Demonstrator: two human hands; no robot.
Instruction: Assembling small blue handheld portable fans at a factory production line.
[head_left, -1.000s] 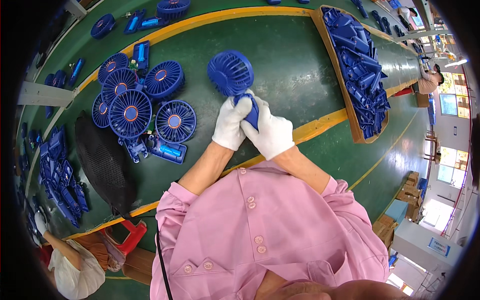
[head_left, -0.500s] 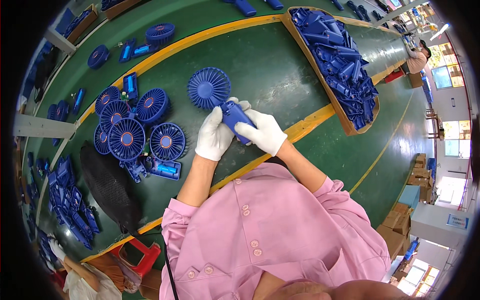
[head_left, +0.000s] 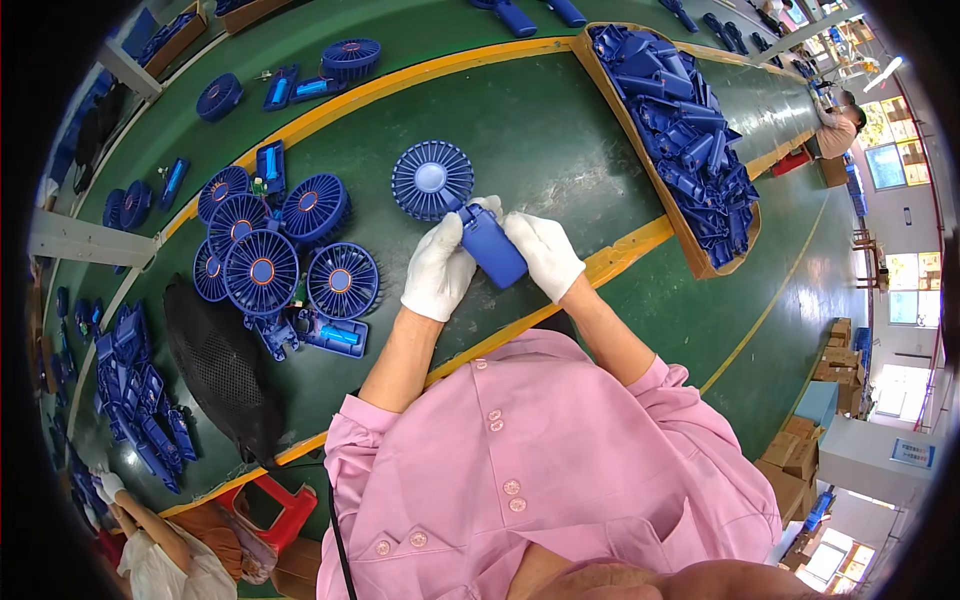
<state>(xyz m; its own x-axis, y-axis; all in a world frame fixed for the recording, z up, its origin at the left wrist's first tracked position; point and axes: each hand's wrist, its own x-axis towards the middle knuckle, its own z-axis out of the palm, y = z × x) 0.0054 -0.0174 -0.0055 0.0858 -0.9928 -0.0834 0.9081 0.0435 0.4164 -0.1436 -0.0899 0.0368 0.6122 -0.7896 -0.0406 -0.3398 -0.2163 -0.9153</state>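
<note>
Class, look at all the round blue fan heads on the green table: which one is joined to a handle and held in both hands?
The fan nearest the gloved hands: its blue handle sits between left hand and right hand. The cluster of fan heads lies loose, untouched.

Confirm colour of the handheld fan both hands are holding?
Blue all over, handle and round grille alike: the handheld fan in the head view, gripped by white-gloved left hand and right hand.

both gloved hands, left hand [head_left: 438, 270] & right hand [head_left: 545, 255], grip blue handheld fan [head_left: 455, 200] over green table [head_left: 560, 130].
</note>
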